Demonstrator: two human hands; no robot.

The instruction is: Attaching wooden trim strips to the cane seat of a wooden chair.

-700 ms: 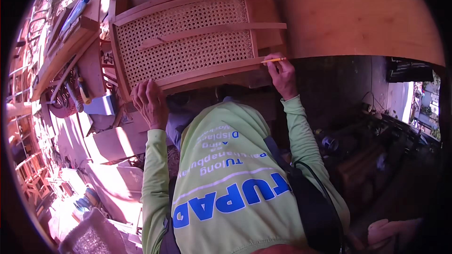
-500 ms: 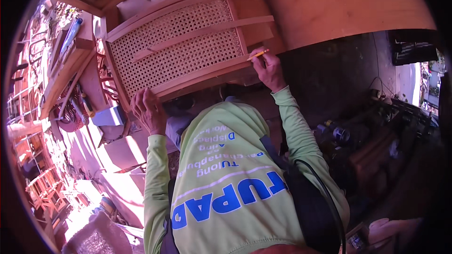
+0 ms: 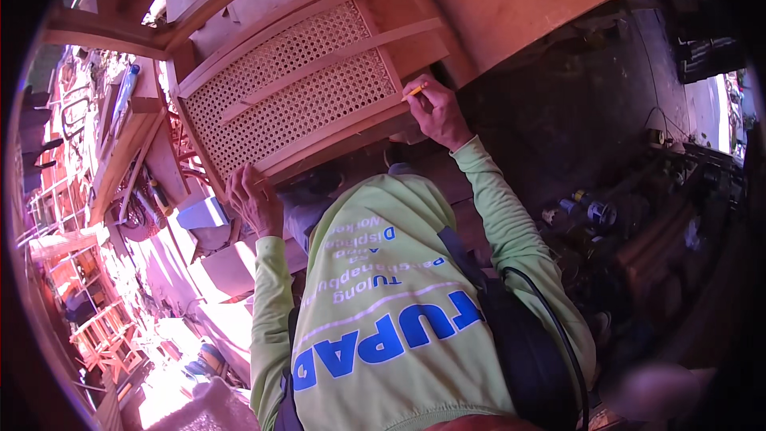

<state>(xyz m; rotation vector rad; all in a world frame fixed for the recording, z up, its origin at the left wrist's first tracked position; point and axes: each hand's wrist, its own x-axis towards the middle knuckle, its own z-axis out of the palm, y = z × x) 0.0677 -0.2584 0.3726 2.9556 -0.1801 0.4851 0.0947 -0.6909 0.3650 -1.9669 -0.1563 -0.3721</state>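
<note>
A wooden frame with a woven cane panel (image 3: 319, 92) lies before me, its near rail facing my body. My right hand (image 3: 438, 114) pinches a yellow pencil (image 3: 414, 91) at the frame's near right corner, the pencil's point close to the wood. At the near left corner my left hand (image 3: 255, 201) rests against the rail, fingers bent over its edge. The left hand's fingers are apart and nothing shows in them. A loose wooden slat (image 3: 335, 54) lies slantwise across the cane and sticks out past the right side of the frame.
Curved wooden chair parts (image 3: 231, 0) stand beyond the frame. A broad wooden board (image 3: 527, 0) spreads at the far right. To the left are a wooden piece (image 3: 128, 156) and a blue block (image 3: 201, 214). Tools and clutter (image 3: 590, 209) lie in shadow on the right.
The view has shifted, so the frame and board appear further left and turned slightly. My right hand stays with the pencil at the corner, and my left hand stays at the near left corner.
</note>
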